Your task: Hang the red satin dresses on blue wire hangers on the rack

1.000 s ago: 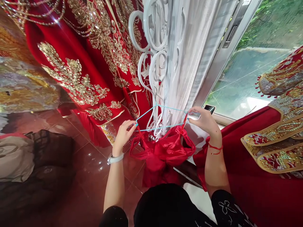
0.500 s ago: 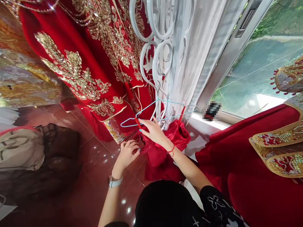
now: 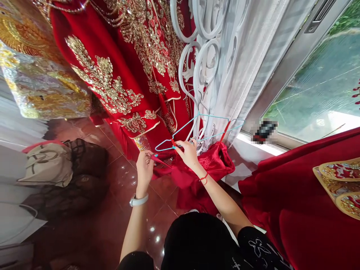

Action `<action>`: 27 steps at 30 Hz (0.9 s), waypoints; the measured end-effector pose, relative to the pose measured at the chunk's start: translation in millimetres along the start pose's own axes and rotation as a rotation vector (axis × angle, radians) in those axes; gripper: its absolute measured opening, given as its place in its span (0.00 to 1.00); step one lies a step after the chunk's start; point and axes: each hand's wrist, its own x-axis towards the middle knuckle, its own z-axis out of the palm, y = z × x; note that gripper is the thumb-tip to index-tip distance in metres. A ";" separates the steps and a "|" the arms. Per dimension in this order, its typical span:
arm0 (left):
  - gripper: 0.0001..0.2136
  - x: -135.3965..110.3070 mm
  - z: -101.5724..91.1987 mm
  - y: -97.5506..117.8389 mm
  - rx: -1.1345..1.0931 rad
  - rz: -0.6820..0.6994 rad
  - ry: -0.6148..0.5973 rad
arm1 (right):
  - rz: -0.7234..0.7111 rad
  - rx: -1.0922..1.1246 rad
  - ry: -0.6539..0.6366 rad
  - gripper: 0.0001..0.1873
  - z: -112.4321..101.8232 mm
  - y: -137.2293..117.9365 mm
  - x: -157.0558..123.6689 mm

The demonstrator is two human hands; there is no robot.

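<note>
A light blue wire hanger [image 3: 201, 129] hangs from a white ornate metal screen [image 3: 201, 63]. A red satin garment [image 3: 209, 167] droops from it by thin red straps. My right hand [image 3: 189, 152] reaches across and pinches the hanger's left end where a strap sits. Just left of it, my left hand [image 3: 144, 168] is closed on a red strap of the same garment, pulling it outward. A white watch is on my left wrist and a red string on my right.
A red gown with gold embroidery [image 3: 120, 63] hangs at the left of the screen. A white curtain [image 3: 247, 63] and a window [image 3: 315, 86] are at the right, with a phone [image 3: 264, 131] on the sill. Red fabric [image 3: 303, 202] spreads at the right. Bags [image 3: 53, 165] lie on the red tiled floor.
My right hand left the hanger's right end and crossed to its left end. My left hand dropped from the left end, then rose again gripping a strap. The view shifted left.
</note>
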 end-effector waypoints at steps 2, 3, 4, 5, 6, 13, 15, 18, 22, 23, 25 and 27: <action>0.10 5.6 2.2 4.6 -0.098 -0.110 0.017 | -0.007 -0.002 0.002 0.09 -1.3 -0.8 -3.7; 0.12 9.3 2.9 7.8 -0.123 -0.144 0.016 | -0.008 -0.008 0.002 0.09 -2.0 -1.4 -5.2; 0.14 13.4 3.4 11.6 -0.138 -0.155 0.017 | -0.007 -0.016 0.002 0.09 -2.5 -2.0 -6.5; 0.16 17.8 4.2 16.2 -0.149 -0.146 0.023 | -0.005 -0.026 0.002 0.09 -3.0 -2.8 -7.5; 0.18 22.2 5.6 21.6 -0.156 -0.122 0.030 | -0.002 -0.035 0.001 0.09 -3.2 -3.7 -8.1; 0.26 38.6 38.0 71.3 0.017 0.047 -0.204 | 0.008 -0.057 -0.022 0.09 -1.3 -11.6 -8.3; 0.26 37.9 47.4 78.4 0.120 0.116 -0.273 | 0.009 -0.080 -0.024 0.11 -1.6 -12.2 -8.2; 0.24 34.4 48.5 67.4 0.191 0.160 -0.343 | 0.015 -0.096 -0.031 0.10 -4.2 -9.7 -8.2; 0.21 25.2 28.3 22.9 0.106 0.019 -0.455 | 0.008 -0.073 -0.043 0.10 -7.9 -2.7 -8.4; 0.22 22.7 22.8 13.8 0.063 -0.014 -0.470 | 0.007 -0.071 -0.043 0.10 -8.0 -1.3 -8.2; 0.23 19.1 15.5 6.4 0.006 -0.011 -0.471 | 0.010 -0.068 -0.037 0.10 -6.5 0.0 -7.4; 0.23 18.5 15.7 14.7 0.038 0.100 -0.409 | 0.015 -0.052 -0.031 0.10 -3.4 -1.5 -6.0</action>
